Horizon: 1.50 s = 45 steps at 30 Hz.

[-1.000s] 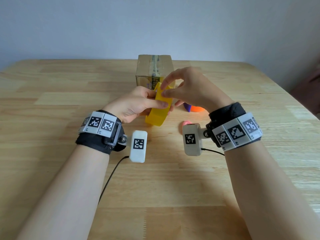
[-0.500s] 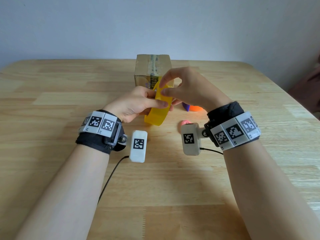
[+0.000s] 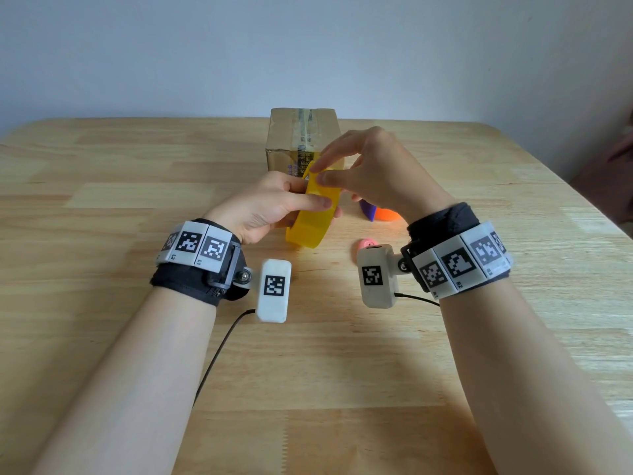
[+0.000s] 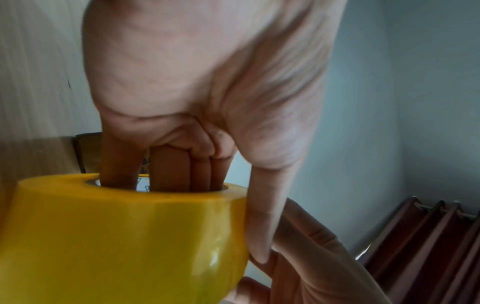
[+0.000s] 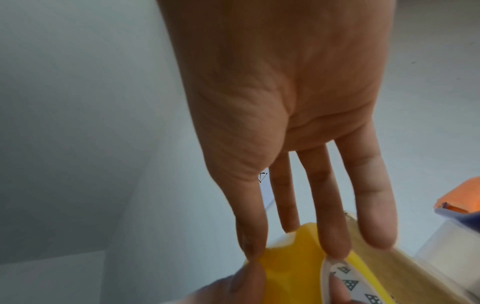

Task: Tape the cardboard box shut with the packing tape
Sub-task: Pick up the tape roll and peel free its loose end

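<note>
A brown cardboard box stands at the table's far middle, with a strip of tape along its top seam. In front of it my left hand holds a yellow packing tape roll above the table. In the left wrist view its fingers run through the core of the roll and the thumb lies on the outside. My right hand pinches the tape's loose end at the top of the roll between thumb and fingertips; the other fingers are spread.
The wooden table stretches wide to both sides. An orange and purple object lies just right of the roll, and a small pink object sits near my right wrist. Dark red fabric shows past the table's right edge.
The right fingertips have drawn together at the top of the roll, and a short flap of tape now stands up there. The left hand and roll have barely moved.
</note>
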Motion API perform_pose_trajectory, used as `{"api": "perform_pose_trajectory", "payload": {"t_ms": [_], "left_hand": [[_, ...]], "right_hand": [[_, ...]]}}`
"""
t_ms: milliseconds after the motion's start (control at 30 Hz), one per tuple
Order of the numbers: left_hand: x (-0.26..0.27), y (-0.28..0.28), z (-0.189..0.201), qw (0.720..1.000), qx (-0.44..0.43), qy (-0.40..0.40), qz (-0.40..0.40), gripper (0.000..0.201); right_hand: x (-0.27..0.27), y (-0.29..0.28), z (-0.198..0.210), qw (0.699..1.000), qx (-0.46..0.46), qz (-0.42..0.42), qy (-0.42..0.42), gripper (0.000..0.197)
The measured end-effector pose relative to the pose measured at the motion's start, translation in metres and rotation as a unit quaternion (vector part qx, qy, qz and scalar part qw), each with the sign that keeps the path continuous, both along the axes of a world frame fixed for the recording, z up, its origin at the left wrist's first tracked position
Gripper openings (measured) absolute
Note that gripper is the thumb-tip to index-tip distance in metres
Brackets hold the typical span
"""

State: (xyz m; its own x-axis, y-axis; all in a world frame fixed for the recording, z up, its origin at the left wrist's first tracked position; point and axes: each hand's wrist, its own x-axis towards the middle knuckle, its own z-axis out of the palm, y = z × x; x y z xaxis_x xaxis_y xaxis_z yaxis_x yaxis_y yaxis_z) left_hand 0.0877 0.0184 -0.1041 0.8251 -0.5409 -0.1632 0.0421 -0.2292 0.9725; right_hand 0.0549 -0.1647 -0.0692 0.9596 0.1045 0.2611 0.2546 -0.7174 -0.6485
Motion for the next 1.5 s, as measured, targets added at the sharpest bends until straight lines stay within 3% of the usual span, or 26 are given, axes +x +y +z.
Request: {"api": "perform_pose_trajectory", "payload": {"t_ms": [200, 600, 767, 933, 1067, 1300, 1500], "left_hand": [[0.000, 0.001, 0.000, 1.000, -0.001, 0.001, -0.011, 0.024], [-0.001, 0.000, 0.002, 1.000, -0.010, -0.024, -0.003, 0.018], [-0.003, 0.002, 0.007, 1.000, -0.012, -0.015, -0.001, 0.020], [-0.005, 0.002, 0.009, 1.000, -0.006, -0.013, 0.006, 0.013], [-0.005, 0.001, 0.010, 1.000, -0.004, -0.012, 0.008, 0.013], [-0.005, -0.001, 0.009, 1.000, -0.006, -0.014, 0.025, 0.015], [0.000, -0.002, 0.005, 0.998, 0.000, -0.022, 0.055, 0.019]], "right_hand": [[-0.005, 0.003, 0.004, 1.000, -0.014, -0.020, 0.002, 0.007], [0.002, -0.002, 0.003, 0.994, -0.101, 0.036, 0.013, 0.013], [-0.003, -0.004, 0.005, 0.999, -0.044, -0.002, -0.001, 0.003], [-0.003, -0.005, 0.006, 1.000, 0.024, 0.000, 0.010, 0.039], [-0.005, -0.002, 0.005, 0.999, -0.009, -0.031, 0.008, 0.006], [-0.002, 0.001, 0.003, 0.999, -0.030, -0.044, 0.001, 0.017], [0.002, -0.002, 0.002, 0.997, -0.050, -0.055, 0.006, 0.012]]}}
